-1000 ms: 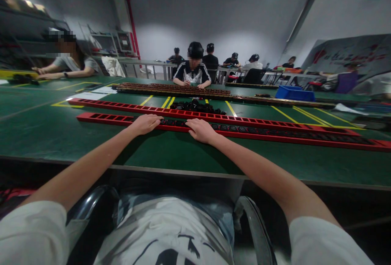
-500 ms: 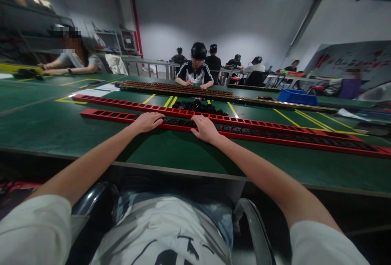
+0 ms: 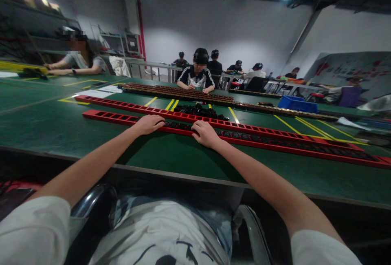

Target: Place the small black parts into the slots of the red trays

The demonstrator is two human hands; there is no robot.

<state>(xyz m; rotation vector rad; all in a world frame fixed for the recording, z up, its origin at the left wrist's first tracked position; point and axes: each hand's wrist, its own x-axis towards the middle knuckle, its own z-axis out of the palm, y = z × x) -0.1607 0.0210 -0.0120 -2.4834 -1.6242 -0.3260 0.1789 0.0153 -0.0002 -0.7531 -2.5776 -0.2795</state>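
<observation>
Two long red slotted strips lie side by side across the green table. The near red strip [image 3: 100,115] has black square parts [image 3: 235,135] in many of its slots, while its left end shows bare slots. My left hand [image 3: 149,124] rests on the near strip, its fingers bent over the edge. Further right, my right hand [image 3: 205,133] lies on the same strip with fingers curled over it. What either set of fingertips grips is hidden. Beyond the hands runs the far red strip [image 3: 137,107], with a pile of black parts [image 3: 198,111] behind it.
Long brown strips [image 3: 177,93] lie bundled further back, and a blue bin [image 3: 297,104] stands at the right. White papers [image 3: 100,91] are at the left. A person [image 3: 197,77] sits across the table, another person [image 3: 79,59] at the left. The green table's edge [image 3: 183,175] is near me.
The view has tilted slightly, so the scene sits a little lower and further right. Both hands remain at the near strip, with little visible finger movement.
</observation>
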